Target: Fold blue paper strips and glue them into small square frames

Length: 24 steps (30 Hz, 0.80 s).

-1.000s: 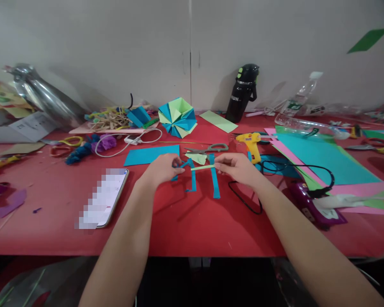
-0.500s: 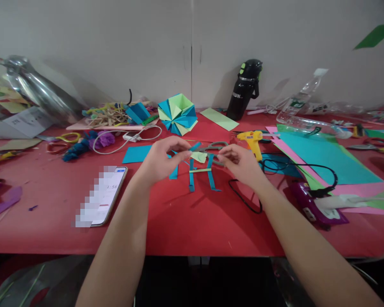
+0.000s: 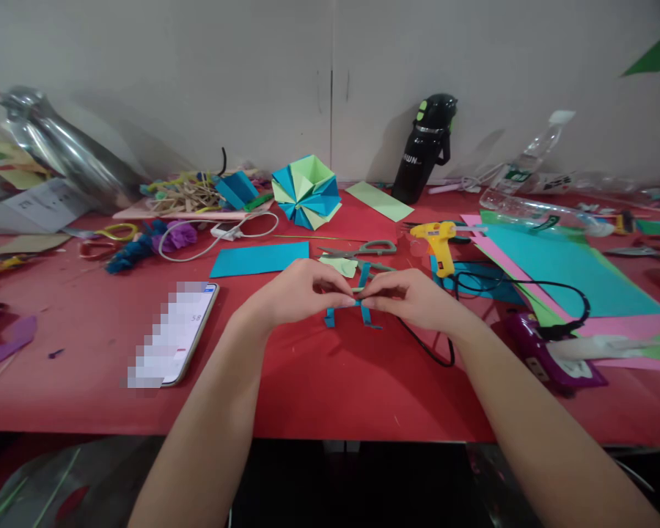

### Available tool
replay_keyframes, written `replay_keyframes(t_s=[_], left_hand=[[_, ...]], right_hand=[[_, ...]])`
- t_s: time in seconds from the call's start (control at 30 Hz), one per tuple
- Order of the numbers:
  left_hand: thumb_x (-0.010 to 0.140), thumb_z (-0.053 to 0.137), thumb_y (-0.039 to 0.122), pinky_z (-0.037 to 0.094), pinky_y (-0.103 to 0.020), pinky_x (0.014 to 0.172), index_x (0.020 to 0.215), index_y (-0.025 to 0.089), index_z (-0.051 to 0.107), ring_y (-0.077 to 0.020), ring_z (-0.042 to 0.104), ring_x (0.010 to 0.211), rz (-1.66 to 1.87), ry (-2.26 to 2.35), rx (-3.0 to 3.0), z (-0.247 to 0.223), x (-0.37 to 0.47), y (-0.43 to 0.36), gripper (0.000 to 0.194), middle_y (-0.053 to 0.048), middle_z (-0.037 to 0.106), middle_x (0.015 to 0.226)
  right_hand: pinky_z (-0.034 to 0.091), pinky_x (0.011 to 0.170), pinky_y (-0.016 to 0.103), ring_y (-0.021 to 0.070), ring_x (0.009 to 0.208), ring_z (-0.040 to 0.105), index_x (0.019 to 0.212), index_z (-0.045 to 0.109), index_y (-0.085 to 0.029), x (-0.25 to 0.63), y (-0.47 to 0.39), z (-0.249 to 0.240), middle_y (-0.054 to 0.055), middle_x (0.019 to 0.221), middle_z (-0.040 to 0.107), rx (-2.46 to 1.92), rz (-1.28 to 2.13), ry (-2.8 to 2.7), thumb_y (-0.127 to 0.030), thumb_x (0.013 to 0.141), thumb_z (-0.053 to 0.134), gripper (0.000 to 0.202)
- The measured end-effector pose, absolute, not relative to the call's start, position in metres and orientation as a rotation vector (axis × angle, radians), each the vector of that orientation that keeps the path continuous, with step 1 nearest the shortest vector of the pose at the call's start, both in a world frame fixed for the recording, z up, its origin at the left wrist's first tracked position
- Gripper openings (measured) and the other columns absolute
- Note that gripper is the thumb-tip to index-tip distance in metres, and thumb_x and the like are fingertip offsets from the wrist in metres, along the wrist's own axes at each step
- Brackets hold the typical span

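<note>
A small frame of blue paper strips (image 3: 364,275) with a pale green crossbar sits on the red table. My left hand (image 3: 313,293) pinches a narrow blue paper strip at the crossbar, thumb below and fingers above. From the other side, my right hand (image 3: 404,297) is closed in a pinch at the same spot, its fingertips nearly meeting those of my left. The fingers cover most of the crossbar and strip. Just behind them lie a pale green paper scrap (image 3: 341,265) and grey-handled scissors (image 3: 377,248).
A yellow glue gun (image 3: 438,246) and its black cord lie right of my hands, near a purple power strip (image 3: 561,356). A phone (image 3: 184,337) lies left. Behind are blue paper (image 3: 258,258), a folded paper ornament (image 3: 306,192) and a black bottle (image 3: 424,150).
My left hand has moved right and down, bringing the blue strip to the crossbar. My right hand has moved left and slightly down, its fingertips now meeting there.
</note>
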<state>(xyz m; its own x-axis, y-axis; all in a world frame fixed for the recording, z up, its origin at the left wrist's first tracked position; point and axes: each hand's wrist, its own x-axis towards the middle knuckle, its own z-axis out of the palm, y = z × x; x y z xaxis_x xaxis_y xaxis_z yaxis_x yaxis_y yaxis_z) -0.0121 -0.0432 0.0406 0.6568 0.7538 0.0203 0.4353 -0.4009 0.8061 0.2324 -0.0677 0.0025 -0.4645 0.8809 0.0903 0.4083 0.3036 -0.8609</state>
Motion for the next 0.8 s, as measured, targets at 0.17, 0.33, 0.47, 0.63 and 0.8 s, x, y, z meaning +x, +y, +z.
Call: replay_keyframes(t_s=[0.17,0.33,0.47,0.63,0.8], left_hand=[[0.085,0.07,0.043,0.052,-0.026,0.066,0.084,0.025,0.08,-0.0191,0.069,0.077,0.38,0.942,2.007,0.054,-0.033,-0.044,0.021,-0.003,0.077,0.083],[0.083,0.066,0.035,0.047,-0.025,0.059,0.087,0.025,0.079,-0.017,0.067,0.071,0.268,0.998,2.089,0.055,-0.039,-0.043,0.017,-0.002,0.075,0.081],[0.079,0.064,0.025,0.046,-0.024,0.06,0.085,0.025,0.078,-0.017,0.068,0.071,0.1,1.011,2.112,0.042,-0.035,-0.038,0.016,-0.001,0.076,0.082],[0.074,0.065,0.021,0.047,-0.025,0.062,0.082,0.024,0.078,-0.0181,0.069,0.072,0.016,0.962,2.047,0.027,-0.029,-0.032,0.016,-0.001,0.076,0.081],[0.076,0.066,0.022,0.049,-0.027,0.07,0.083,0.024,0.078,-0.0192,0.07,0.081,0.051,0.911,2.06,0.029,-0.024,-0.033,0.015,-0.002,0.077,0.086]], right_hand=[[0.051,0.075,0.031,0.0175,0.08,0.067,0.09,0.078,-0.024,0.232,-0.068,0.001,0.002,0.088,0.076,-1.142,1.109,-2.129,-0.034,0.089,0.068,0.013],[0.049,0.067,0.029,0.0161,0.071,0.064,0.087,0.076,-0.023,0.23,-0.067,-0.008,0.001,0.08,0.073,-1.178,1.17,-2.15,-0.034,0.088,0.069,0.013],[0.05,0.067,0.029,0.0161,0.072,0.065,0.086,0.074,-0.023,0.23,-0.066,-0.013,0.002,0.082,0.073,-1.159,1.157,-2.175,-0.033,0.087,0.069,0.011],[0.049,0.063,0.027,0.0143,0.067,0.063,0.086,0.073,-0.021,0.232,-0.065,-0.012,0.001,0.077,0.071,-1.155,1.171,-2.186,-0.031,0.086,0.069,0.01],[0.05,0.063,0.027,0.0137,0.067,0.063,0.084,0.071,-0.021,0.234,-0.064,-0.013,0.001,0.08,0.069,-1.143,1.166,-2.185,-0.029,0.084,0.07,0.009]])
